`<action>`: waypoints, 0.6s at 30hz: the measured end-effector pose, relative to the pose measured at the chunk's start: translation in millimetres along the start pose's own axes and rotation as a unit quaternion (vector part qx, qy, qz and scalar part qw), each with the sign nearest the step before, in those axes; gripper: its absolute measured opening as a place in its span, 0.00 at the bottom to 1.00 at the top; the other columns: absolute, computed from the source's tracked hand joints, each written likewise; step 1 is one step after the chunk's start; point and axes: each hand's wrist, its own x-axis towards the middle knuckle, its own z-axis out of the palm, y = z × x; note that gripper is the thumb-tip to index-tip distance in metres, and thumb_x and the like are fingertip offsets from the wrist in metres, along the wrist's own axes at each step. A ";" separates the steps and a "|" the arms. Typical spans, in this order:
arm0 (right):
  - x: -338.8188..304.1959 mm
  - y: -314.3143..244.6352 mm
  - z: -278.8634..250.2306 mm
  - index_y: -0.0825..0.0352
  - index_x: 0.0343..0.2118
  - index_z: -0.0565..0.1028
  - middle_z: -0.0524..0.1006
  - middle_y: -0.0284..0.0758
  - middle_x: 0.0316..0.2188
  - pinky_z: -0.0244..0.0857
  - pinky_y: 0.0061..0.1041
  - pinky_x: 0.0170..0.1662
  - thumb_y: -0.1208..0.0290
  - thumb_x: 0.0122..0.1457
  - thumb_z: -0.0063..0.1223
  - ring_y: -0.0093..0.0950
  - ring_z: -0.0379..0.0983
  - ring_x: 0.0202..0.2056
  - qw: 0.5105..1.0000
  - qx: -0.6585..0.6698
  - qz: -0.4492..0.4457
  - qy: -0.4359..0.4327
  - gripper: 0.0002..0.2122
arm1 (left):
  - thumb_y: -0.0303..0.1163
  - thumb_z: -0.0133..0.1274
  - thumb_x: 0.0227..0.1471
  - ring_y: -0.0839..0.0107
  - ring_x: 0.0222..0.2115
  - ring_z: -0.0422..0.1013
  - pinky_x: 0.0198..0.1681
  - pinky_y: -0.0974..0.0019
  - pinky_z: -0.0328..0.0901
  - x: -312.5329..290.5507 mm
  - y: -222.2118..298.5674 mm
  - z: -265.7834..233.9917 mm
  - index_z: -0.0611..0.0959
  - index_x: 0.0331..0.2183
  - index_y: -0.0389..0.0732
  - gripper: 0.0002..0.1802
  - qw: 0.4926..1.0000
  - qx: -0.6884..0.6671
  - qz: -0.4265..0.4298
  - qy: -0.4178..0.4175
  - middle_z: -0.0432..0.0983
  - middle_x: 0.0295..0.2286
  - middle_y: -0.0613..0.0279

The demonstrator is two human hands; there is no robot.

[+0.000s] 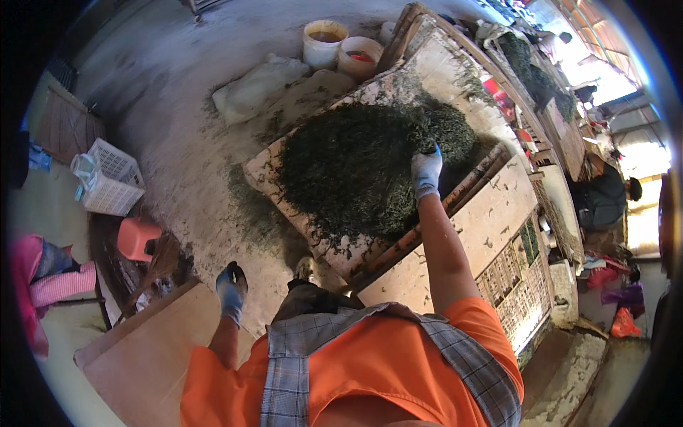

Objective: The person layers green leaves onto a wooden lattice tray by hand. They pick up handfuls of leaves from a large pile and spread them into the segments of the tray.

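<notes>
A broad heap of dark green, leafy or stringy plant matter (348,167) lies on a pale, worn board (265,169) in front of me. My right hand (427,172), in a white and blue glove, reaches to the heap's right side. Its fingers are closed on a clump of the dark green plant matter (442,128), and their tips are partly hidden in it. My left hand (231,290) hangs low at the left, away from the heap. It wears a similar glove with dark fingertips; the fingers are loosely bent and apart, with nothing seen in them.
Two white buckets (324,53) and a pale sack (260,89) stand beyond the board. On the left are a white plastic crate (114,176) and a pink stool (139,238). A wooden ledge (455,220) borders the heap at right. Another person (605,192) sits farther right.
</notes>
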 end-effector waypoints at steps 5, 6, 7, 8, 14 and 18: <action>-8.1 -73.6 -28.3 0.66 0.46 0.74 0.76 0.28 0.27 0.68 0.24 0.32 0.85 0.51 0.47 0.23 0.71 0.27 0.898 -0.424 -0.076 -0.089 0.18 | 0.23 0.45 0.58 0.68 0.45 0.68 0.48 0.73 0.66 -7.7 -45.4 71.5 0.74 0.47 0.26 0.16 0.990 0.118 -0.053 -0.051 0.73 0.45 0.52; -5.0 -85.7 -40.4 0.67 0.42 0.75 0.77 0.28 0.27 0.68 0.25 0.33 0.85 0.50 0.46 0.23 0.72 0.28 0.956 -0.285 -0.065 -0.034 0.16 | 0.25 0.45 0.58 0.67 0.44 0.70 0.47 0.73 0.66 -20.2 -47.2 116.3 0.74 0.48 0.27 0.17 0.986 0.086 -0.110 -0.087 0.73 0.45 0.53; -3.4 -111.8 -42.7 0.66 0.41 0.75 0.78 0.30 0.29 0.68 0.25 0.32 0.85 0.49 0.46 0.25 0.73 0.27 0.938 -0.319 -0.125 -0.049 0.16 | 0.26 0.46 0.58 0.66 0.43 0.71 0.47 0.73 0.66 -32.0 -47.8 157.9 0.74 0.48 0.28 0.17 0.978 0.054 -0.164 -0.114 0.73 0.46 0.54; -7.6 -152.7 -35.3 0.66 0.40 0.75 0.79 0.32 0.30 0.68 0.25 0.32 0.86 0.48 0.46 0.26 0.74 0.27 0.917 -0.349 -0.184 -0.068 0.16 | 0.27 0.47 0.58 0.66 0.44 0.71 0.48 0.71 0.66 -28.0 -48.1 188.9 0.74 0.48 0.29 0.18 0.924 0.300 -0.020 -0.235 0.73 0.46 0.53; -21.8 -341.1 -16.0 0.67 0.25 0.77 0.76 0.48 0.21 0.70 0.38 0.33 0.69 0.47 0.50 0.46 0.75 0.28 0.641 -0.675 -0.360 -0.055 0.08 | 0.25 0.43 0.59 0.66 0.56 0.58 0.62 0.58 0.51 -124.8 3.7 503.1 0.63 0.57 0.38 0.25 0.578 -0.321 -0.678 -0.321 0.64 0.54 0.55; -33.9 -428.6 4.3 0.57 0.22 0.78 0.77 0.26 0.21 0.60 0.32 0.25 0.69 0.53 0.47 0.27 0.72 0.23 0.167 -0.821 -0.535 0.112 0.08 | 0.40 0.44 0.60 0.67 0.51 0.63 0.67 0.59 0.40 -203.5 24.7 613.8 0.52 0.63 0.39 0.35 -0.172 -0.395 -0.565 0.703 0.67 0.48 0.54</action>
